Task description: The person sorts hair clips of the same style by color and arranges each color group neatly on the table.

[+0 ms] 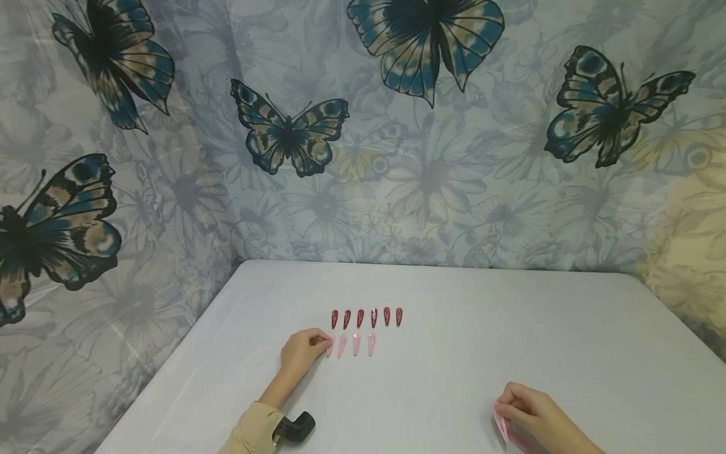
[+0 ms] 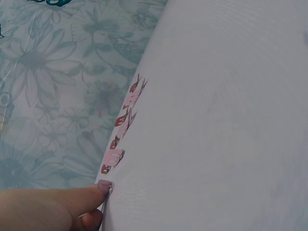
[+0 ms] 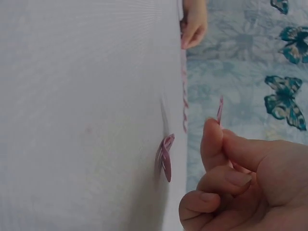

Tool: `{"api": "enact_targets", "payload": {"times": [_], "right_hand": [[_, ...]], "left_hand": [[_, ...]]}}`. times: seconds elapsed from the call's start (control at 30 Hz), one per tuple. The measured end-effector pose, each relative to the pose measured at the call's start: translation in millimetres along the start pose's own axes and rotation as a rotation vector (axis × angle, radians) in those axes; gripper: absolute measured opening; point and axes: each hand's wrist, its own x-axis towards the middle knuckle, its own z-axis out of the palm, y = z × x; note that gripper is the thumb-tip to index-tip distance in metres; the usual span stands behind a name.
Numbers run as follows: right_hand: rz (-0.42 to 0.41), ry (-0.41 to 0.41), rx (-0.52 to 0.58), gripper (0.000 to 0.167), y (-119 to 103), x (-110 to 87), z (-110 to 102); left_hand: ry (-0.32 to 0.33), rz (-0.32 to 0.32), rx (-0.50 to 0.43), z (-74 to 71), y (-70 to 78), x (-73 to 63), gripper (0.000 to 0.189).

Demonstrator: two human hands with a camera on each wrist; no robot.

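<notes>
Red snap hair clips (image 1: pixel 360 318) lie in a row on the white table, with a row of pink snap hair clips (image 1: pixel 356 344) just in front. At the left end of the pink row, my left hand (image 1: pixel 300 353) pinches a pink clip (image 1: pixel 329 347) between thumb and finger at the table surface; in the left wrist view that clip is mostly hidden. Near the front right, my right hand (image 1: pixel 530 410) holds another pink clip (image 3: pixel 220 109) by its end, raised off the table. Below this hand a further pink clip (image 3: pixel 166 159) rests on the table.
The white table (image 1: pixel 442 378) has its back edge against a grey-blue cloth (image 1: pixel 431 202) printed with butterflies and flowers. A black device (image 1: pixel 296 427) sits on my left wrist, beside the beige sleeve (image 1: pixel 255 429).
</notes>
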Motion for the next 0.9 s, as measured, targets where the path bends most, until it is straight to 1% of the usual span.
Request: {"api": "enact_targets", "payload": {"times": [0.17, 0.23, 0.3, 0.4, 0.53, 0.6, 0.67, 0.8, 0.83, 0.9], "right_hand": [[0.03, 0.024, -0.013, 0.014, -3, -0.4, 1], [0.069, 0.03, -0.001, 0.014, -5, -0.9, 1], [0.111, 0.047, -0.018, 0.016, -7, -1.5, 0], [0.146, 0.078, -0.094, 0.016, -12, -1.1, -2], [0.119, 0.12, -0.244, 0.013, -17, 6.5, -2], [0.107, 0.125, -0.277, 0.012, -17, 11.1, -1], [0.13, 0.119, -0.267, 0.011, -16, 15.2, 2], [0.179, 0.087, -0.204, 0.013, -13, 22.2, 11], [0.181, 0.078, -0.192, 0.013, -13, 24.2, 13], [0.152, 0.064, -0.189, 0.013, -14, 29.5, 16]], "left_hand": [[0.0, -0.001, 0.0, 0.4, -0.2, 0.3, 0.008], [0.0, -0.003, 0.003, 0.2, 0.1, 0.2, 0.008], [0.001, -0.006, 0.003, -0.1, 0.8, 0.1, 0.008], [-0.002, -0.011, 0.007, 0.0, 1.3, 0.1, 0.009], [0.005, -0.014, 0.002, -1.1, 1.7, 1.4, 0.009], [0.007, -0.013, -0.007, -0.8, 1.9, 2.0, 0.009], [0.004, -0.01, -0.016, -0.1, 1.6, 2.2, 0.008], [-0.003, -0.002, -0.013, 1.2, 0.1, 1.3, 0.008], [-0.002, 0.001, -0.011, 1.3, -0.4, 1.1, 0.008], [0.004, 0.006, -0.007, 0.9, -1.0, 1.0, 0.008]]}}
